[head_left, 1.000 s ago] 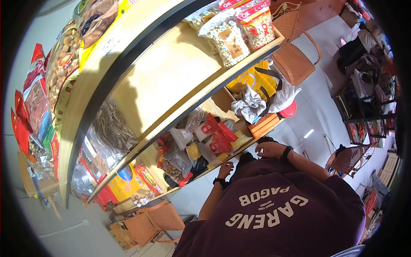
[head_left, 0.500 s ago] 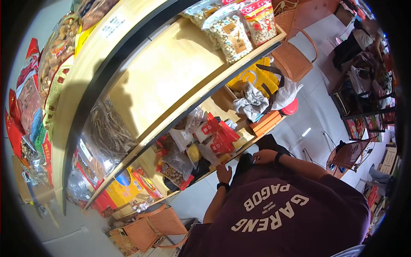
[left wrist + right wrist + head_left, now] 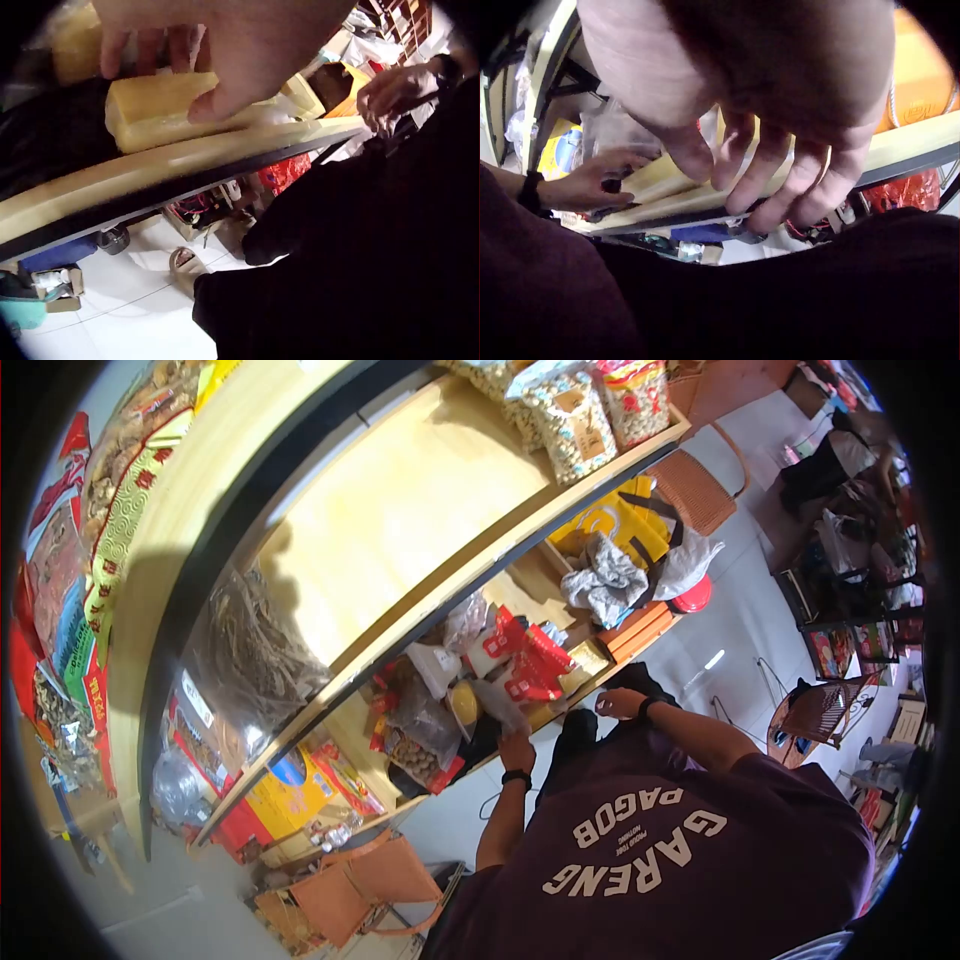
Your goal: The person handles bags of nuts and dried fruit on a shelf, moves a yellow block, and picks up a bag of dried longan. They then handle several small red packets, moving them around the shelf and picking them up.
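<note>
My left hand (image 3: 516, 748) reaches over the front edge of the low shelf. In the left wrist view its spread fingers and thumb straddle a pale yellow block wrapped in clear plastic (image 3: 150, 112), thumb overlapping the near side. The right wrist view shows the same left hand (image 3: 592, 180) at one end of the block. Over the shelf's front rail (image 3: 315, 129), my right hand (image 3: 620, 704) hangs with loosely bent fingers and holds nothing.
Red packets (image 3: 535, 660) and a clear bag of round brown goods (image 3: 415, 755) fill the compartment. Beside it are a crumpled grey cloth (image 3: 605, 580) and orange boxes (image 3: 640, 630). Bags of pale pieces (image 3: 580, 435) stand on the shelf above. A wicker chair (image 3: 330, 880) is at left.
My left hand has moved forward from my body to over the shelf's contents, and its fingers have spread. The right hand shifts slightly beside the shelf edge. The view has tilted a little.
</note>
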Tool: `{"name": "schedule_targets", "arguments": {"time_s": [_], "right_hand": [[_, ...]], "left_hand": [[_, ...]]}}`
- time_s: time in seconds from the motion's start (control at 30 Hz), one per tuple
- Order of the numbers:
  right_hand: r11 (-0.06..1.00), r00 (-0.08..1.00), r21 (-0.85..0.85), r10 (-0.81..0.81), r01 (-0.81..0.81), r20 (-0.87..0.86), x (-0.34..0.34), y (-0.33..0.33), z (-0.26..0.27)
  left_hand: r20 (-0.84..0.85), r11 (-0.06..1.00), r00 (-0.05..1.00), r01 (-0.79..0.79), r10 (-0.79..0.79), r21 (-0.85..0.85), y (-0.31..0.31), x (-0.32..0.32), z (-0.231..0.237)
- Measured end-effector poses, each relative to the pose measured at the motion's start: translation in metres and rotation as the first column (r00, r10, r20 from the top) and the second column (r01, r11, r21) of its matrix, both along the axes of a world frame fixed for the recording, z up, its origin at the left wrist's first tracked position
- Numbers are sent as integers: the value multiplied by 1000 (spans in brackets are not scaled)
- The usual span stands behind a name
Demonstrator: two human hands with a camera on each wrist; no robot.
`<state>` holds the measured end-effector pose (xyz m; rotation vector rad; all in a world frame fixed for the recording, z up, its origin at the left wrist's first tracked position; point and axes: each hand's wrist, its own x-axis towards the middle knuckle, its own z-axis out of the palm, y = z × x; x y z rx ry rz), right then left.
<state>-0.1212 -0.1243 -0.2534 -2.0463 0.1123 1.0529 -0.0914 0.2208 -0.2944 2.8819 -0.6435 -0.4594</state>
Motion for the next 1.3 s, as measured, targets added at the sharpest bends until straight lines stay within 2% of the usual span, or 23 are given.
{"name": "schedule_targets", "arguments": {"time_s": [0.03, 0.07, 0.17, 0.27, 0.3, 0.37, 0.47, 0.57, 0.67, 0.77, 0.87, 0.97, 1.07, 1.17, 1.2, 1.3], "right_hand": [[998, 999, 46, -44, 44, 5, -2, -2, 6], [999, 997, 13, -45, 44, 64, -4, -4, 11], [994, 994, -74, -75, 81, 83, -13, -9, 19], [991, 989, -57, -115, 121, 96, -34, -16, 17], [994, 992, -60, -84, 89, 90, -41, -16, 13], [997, 996, -71, -25, 31, 84, -44, -16, 4], [999, 992, -3, -42, 42, 122, -31, -11, 13], [999, 993, -24, 27, -25, 113, -12, -3, 18], [993, 989, -40, 111, -107, 96, 0, 7, 16], [978, 954, -26, 207, -207, 218, 9, 14, -16], [954, 926, -47, 298, -295, 230, 26, 23, -13], [910, 885, -52, 412, -411, 217, 43, 36, -26], [910, 884, 12, 399, -414, 242, 48, 56, -6], [849, 864, 222, 412, -479, 289, 52, 76, -17], [839, 874, 292, 369, -459, 315, 57, 79, 14], [888, 917, 316, 226, -333, 330, 64, 102, 38]], "left_hand": [[-63, 1000, 998, -6, 7, 22, 1, 4, 1], [-126, 999, 992, -11, 16, 44, 0, 7, 1], [-36, 989, 995, -93, 90, -114, 1, 17, -14], [-109, 991, 987, -120, 114, -51, 3, 21, -23], [-188, 997, 979, -74, 74, 6, 2, 23, -11], [-93, 989, 987, -137, 132, -60, 3, 13, -9], [-202, 997, 978, -54, 43, -50, 1, 12, 23], [-57, 968, 997, -57, 45, -243, 11, 0, 37], [7, 900, 1000, -22, 28, -435, 18, -12, 78], [-9, 897, 993, -111, 118, -427, 41, -41, 60], [-134, 847, 976, -214, 170, -487, 48, -55, 81], [-314, 829, 911, -385, 269, -406, 52, -63, 112], [-304, 793, 905, -413, 299, -449, 62, -66, 116], [-359, 755, 884, -450, 300, -476, 67, -61, 130], [-364, 768, 877, -461, 315, -446, 68, -58, 129], [-503, 729, 822, -514, 267, -452, 65, -42, 146]]}}
